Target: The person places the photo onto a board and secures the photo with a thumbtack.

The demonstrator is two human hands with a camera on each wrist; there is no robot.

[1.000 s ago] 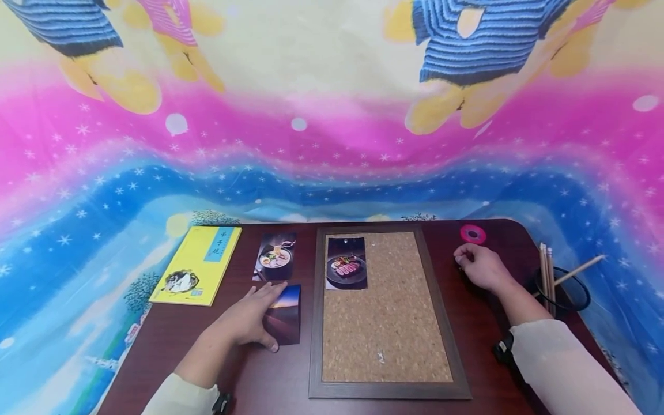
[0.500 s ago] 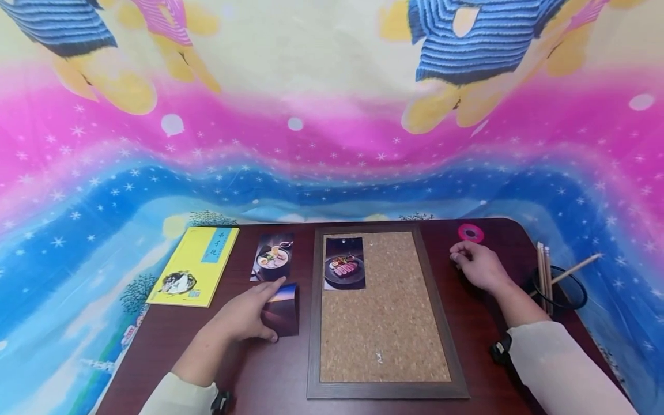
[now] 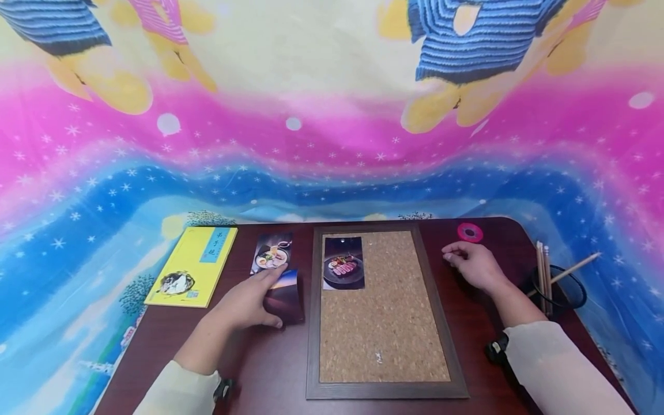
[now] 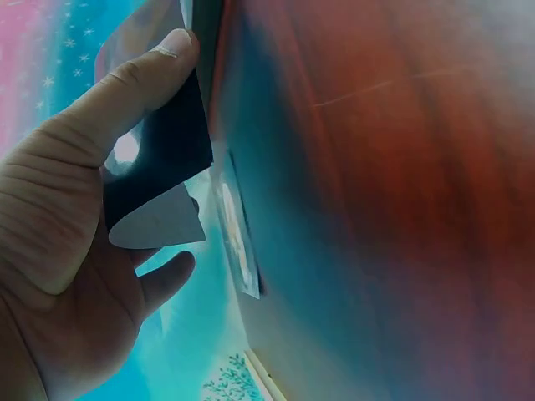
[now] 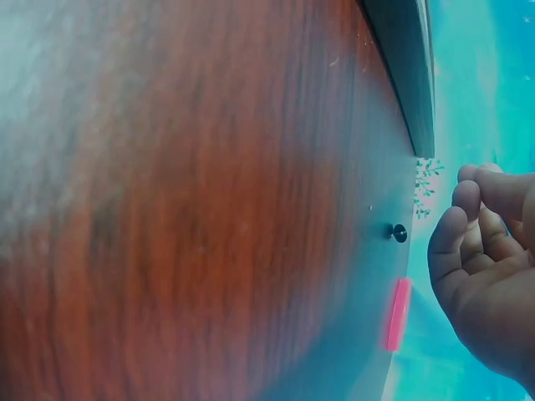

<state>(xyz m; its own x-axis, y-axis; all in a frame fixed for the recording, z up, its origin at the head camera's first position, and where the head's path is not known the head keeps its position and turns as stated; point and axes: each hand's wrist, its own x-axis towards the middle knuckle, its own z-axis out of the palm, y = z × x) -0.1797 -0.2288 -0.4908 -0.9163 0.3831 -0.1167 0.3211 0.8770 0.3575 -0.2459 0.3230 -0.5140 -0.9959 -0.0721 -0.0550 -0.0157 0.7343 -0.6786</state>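
My left hand (image 3: 246, 300) holds a dark photo (image 3: 286, 297) with an orange and blue sky, raised off the table. In the left wrist view the photo (image 4: 163, 159) curls under my thumb, showing its pale back; some fingers are hidden behind it. My right hand (image 3: 479, 268) is over the table right of the cork board, thumb and fingertips together. In the right wrist view I see nothing between those fingertips. A dark pushpin (image 5: 399, 233) is on the table near them. A steak photo (image 3: 344, 264) is at the cork board's (image 3: 384, 328) upper left.
A noodle-bowl photo (image 3: 272, 252) lies beyond my left hand, a yellow book (image 3: 192, 265) left of it. A pink tape roll (image 3: 470, 233) lies behind my right hand. A black pen holder (image 3: 573, 304) with several pencils stands at the right. A patterned cloth hangs behind the table.
My left hand has lifted the dark photo, which now bends more and partly covers the noodle-bowl photo. My right hand has shifted slightly left, toward the cork board.
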